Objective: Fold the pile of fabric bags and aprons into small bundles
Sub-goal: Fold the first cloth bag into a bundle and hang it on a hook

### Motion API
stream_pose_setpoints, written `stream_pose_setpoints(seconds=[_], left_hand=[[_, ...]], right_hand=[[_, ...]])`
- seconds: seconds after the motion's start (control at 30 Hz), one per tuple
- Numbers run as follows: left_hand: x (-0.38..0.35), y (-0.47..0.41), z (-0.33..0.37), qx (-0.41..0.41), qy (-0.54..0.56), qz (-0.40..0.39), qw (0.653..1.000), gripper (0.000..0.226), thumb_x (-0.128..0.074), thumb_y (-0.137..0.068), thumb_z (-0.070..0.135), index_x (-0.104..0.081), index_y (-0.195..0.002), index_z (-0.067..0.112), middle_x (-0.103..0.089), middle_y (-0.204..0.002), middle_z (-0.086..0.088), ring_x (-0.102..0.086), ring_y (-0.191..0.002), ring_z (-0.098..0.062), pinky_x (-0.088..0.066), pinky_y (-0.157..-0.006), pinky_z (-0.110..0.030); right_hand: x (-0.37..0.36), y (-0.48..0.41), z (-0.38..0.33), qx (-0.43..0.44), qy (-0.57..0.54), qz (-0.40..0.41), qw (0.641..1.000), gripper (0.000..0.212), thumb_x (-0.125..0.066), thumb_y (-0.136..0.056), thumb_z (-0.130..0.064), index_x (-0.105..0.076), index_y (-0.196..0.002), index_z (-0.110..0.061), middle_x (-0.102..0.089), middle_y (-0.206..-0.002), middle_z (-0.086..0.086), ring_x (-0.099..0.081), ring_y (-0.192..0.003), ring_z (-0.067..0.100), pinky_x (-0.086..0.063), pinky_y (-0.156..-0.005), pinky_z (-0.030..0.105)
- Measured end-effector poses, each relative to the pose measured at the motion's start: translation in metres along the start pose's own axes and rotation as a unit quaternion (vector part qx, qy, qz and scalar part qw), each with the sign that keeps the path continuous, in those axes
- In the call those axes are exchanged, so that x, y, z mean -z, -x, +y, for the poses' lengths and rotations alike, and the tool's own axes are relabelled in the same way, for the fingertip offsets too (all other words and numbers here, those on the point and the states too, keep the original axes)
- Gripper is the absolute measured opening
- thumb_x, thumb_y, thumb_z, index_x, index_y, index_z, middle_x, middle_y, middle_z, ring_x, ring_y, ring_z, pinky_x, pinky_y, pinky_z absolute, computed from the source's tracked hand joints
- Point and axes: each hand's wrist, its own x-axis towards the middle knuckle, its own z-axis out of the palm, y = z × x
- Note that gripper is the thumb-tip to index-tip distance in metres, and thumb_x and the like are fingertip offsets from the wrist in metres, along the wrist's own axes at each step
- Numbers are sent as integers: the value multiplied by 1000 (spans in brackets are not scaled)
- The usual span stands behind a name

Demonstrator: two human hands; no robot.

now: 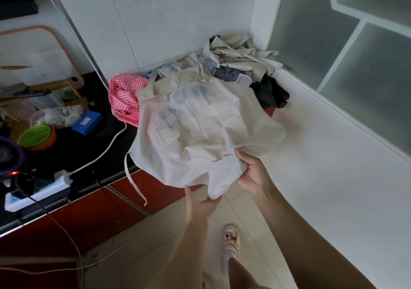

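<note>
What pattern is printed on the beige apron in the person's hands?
The apron shows grey-blue kitchen utensils, clearest in the head view.

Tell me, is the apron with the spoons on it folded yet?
Not yet. The beige apron is spread out and crumpled, with its whole utensil print showing.

Apron [200,128]: beige cloth with grey-blue pictures of a fork, spoons and spatulas. It is spread out, wrinkled, pictures facing up.
Apron's place: its far end lies on the pile. Its near end is held up past the tabletop [311,155] edge.
Held by: the right hand [253,170] grips the near edge, and the left hand [200,202] holds the near corner.
Tie strap [133,182]: thin and beige, hanging down from the apron's left side.
Pile [233,66]: a messy heap at the far end, by the wall.
In the pile: pink checked cloth [124,95] on the left, beige bags [240,53] with black writing farthest back, grey cloth [226,73] in the middle, black cloth [271,93] on the right.
</note>
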Motion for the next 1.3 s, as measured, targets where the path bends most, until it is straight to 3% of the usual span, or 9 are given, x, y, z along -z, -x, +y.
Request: stream_pose_setpoints(seconds=[0.13,0.27,0.37,0.47,0.67,0.9,1.0,1.1,1.3], left_hand=[[-9,0,19,-153,-4,30,988,18,-50,-97,18,-58,-113,15,-69,-76,10,-63,-84,-5,-52,-66,-21],[-4,5,42,-236,-6,91,967,23,-45,-89,11,-40,-68,18,-49,-52,3,-46,-56,-13,-43,-63,-21],[-3,19,46,-317,-56,241,916,6,-49,-89,20,-51,-93,17,-54,-83,0,-52,-76,-19,-42,-70,-27],[-8,30,50,-389,-55,269,879,38,-55,-86,24,-51,-122,14,-55,-96,1,-54,-83,-20,-43,-72,-29],[-65,50,69,-473,-163,76,862,21,-49,-87,15,-42,-68,17,-42,-65,5,-41,-55,-10,-35,-54,-21],[-134,25,115,-387,-340,45,856,34,-35,-101,29,-62,-116,16,-51,-136,-4,-40,-130,-28,-29,-112,-49],[-154,9,138,-429,-297,77,850,35,-36,-100,26,-64,-116,13,-62,-118,-1,-61,-98,-12,-48,-85,-27],[-177,-2,155,-475,-254,112,835,31,-40,-97,20,-61,-75,13,-63,-64,8,-39,-37,-2,-27,-40,-18],[-220,-39,175,-544,-324,142,761,27,-60,-87,18,-56,-61,17,-54,-57,6,-45,-48,-6,-36,-47,-19]], right_hand=[[18,14,0,8,21,-54,998,38,-63,-90,-15,-59,-128,-13,-51,-140,11,-44,-133,27,-39,-106,45],[54,30,-5,38,-23,154,987,35,-58,-92,-25,-58,-121,-5,-64,-115,15,-65,-107,27,-53,-89,43],[83,35,8,7,-27,385,923,9,-53,-91,-14,-55,-83,-10,-58,-53,1,-58,-43,12,-47,-39,19],[85,31,19,-16,-2,492,871,11,-48,-99,-16,-53,-93,-8,-54,-72,4,-53,-60,16,-44,-36,21],[53,-8,-11,87,58,466,879,27,-64,-90,-27,-60,-103,-4,-62,-114,12,-60,-81,20,-51,-77,33],[17,-75,-68,57,82,371,923,15,-64,-91,-17,-57,-92,-4,-59,-102,9,-60,-89,18,-56,-75,29],[9,-106,-86,67,156,383,908,17,-66,-89,-20,-59,-86,-6,-62,-87,8,-62,-71,14,-54,-54,20],[-5,-136,-106,109,280,392,870,23,-64,-89,-24,-58,-76,-7,-60,-62,6,-55,-48,12,-44,-47,20],[-11,-214,-142,78,422,347,834,31,-48,-97,-30,-60,-87,-4,-68,-73,13,-58,-43,8,-40,-43,17]])
